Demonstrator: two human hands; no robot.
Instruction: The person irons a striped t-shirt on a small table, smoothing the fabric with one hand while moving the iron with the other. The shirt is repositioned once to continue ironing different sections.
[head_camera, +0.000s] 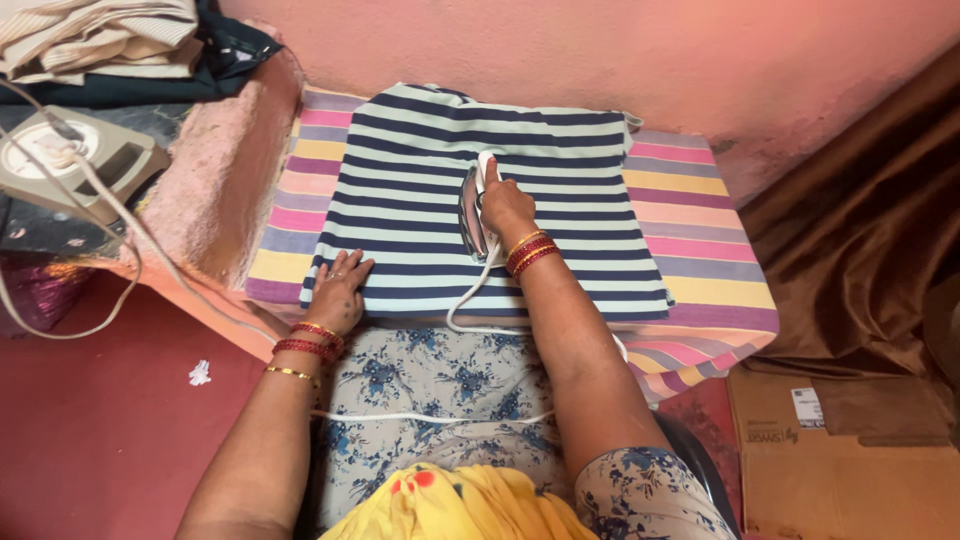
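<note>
A folded garment (420, 170) with navy and pale green stripes lies flat on a pad covered in a multicoloured striped cloth (690, 215). My right hand (507, 207) grips the handle of a white and silver electric iron (474, 210), which rests on the middle of the garment. Its white cord (470, 300) trails back toward me. My left hand (338, 290) lies flat, fingers spread, on the garment's near left corner. Red and gold bangles circle both wrists.
A pile of folded cloth (110, 45) sits at the top left above a grey device (85, 150) with a white cable. A cardboard box (840, 450) stands at the lower right, brown fabric (860, 230) beside it. Pink wall behind.
</note>
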